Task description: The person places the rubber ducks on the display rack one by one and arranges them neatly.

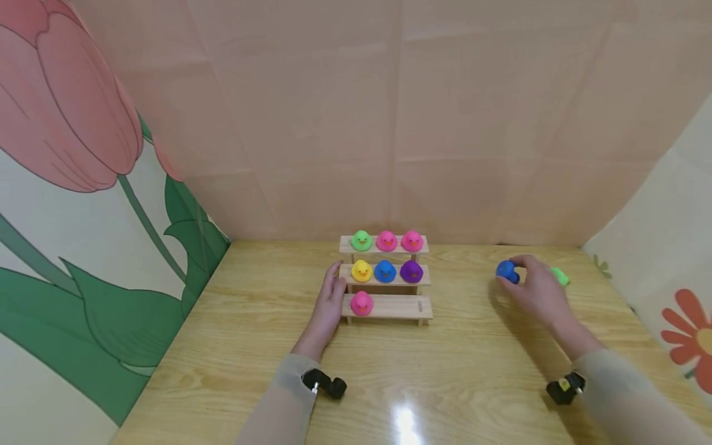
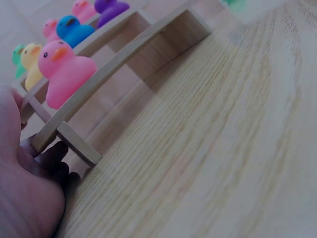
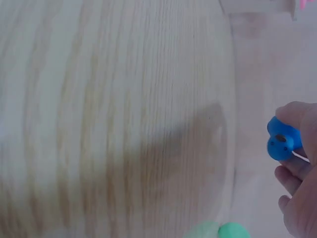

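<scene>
A small three-step wooden stand (image 1: 397,305) holds rubber ducks. On the top step sit a green duck (image 1: 361,241) and two pink ducks (image 1: 386,241). The middle step carries a yellow duck (image 1: 361,271), a blue duck (image 1: 385,271) and a purple duck (image 1: 411,271). One pink duck (image 2: 64,74) sits at the left end of the bottom step. My left hand (image 1: 328,303) holds the stand's left side, its fingers (image 2: 52,156) curled beneath the step's end. Above the table on the right, my right hand (image 1: 539,293) pinches another blue duck (image 3: 281,139) between thumb and fingers.
A green duck (image 1: 560,276) lies on the wooden table (image 1: 461,371) behind my right hand, partly hidden by it. A pinkish cloth backdrop (image 1: 334,123) rises at the table's far edge. Flower-printed panels (image 1: 667,247) stand at both sides.
</scene>
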